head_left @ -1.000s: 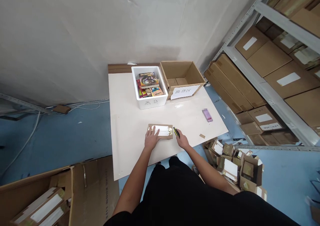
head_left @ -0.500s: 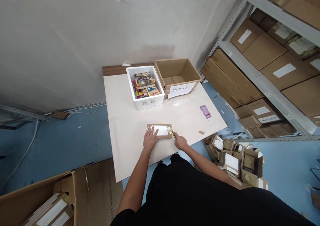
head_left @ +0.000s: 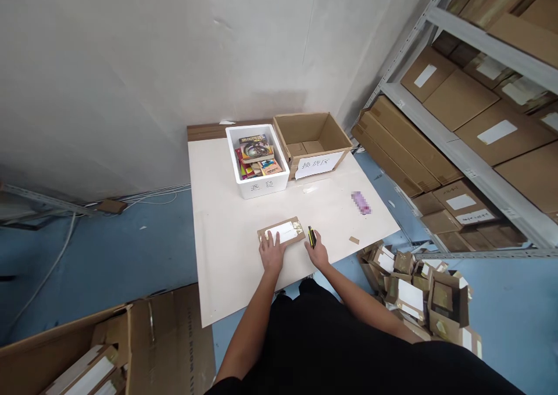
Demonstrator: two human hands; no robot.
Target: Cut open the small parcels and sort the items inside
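Note:
A small flat cardboard parcel (head_left: 282,231) with a white label and yellow tape lies on the white table (head_left: 226,232). My left hand (head_left: 272,252) lies flat on its near left end, fingers spread. My right hand (head_left: 318,252) is closed round a black and yellow utility knife (head_left: 311,236), held just right of the parcel's right end.
At the table's back stand a white foam bin (head_left: 259,161) of colourful books and an open cardboard box (head_left: 311,143) with a paper sign. A pink item (head_left: 361,202) lies at the right. Opened small cartons (head_left: 414,284) are piled on the floor, shelving with boxes (head_left: 462,116) at right, a large carton (head_left: 87,354) at left.
The parcel has turned slightly, its right end farther from me. My right hand drew the knife back from the parcel's right edge to just beside it. My left hand stayed on the parcel.

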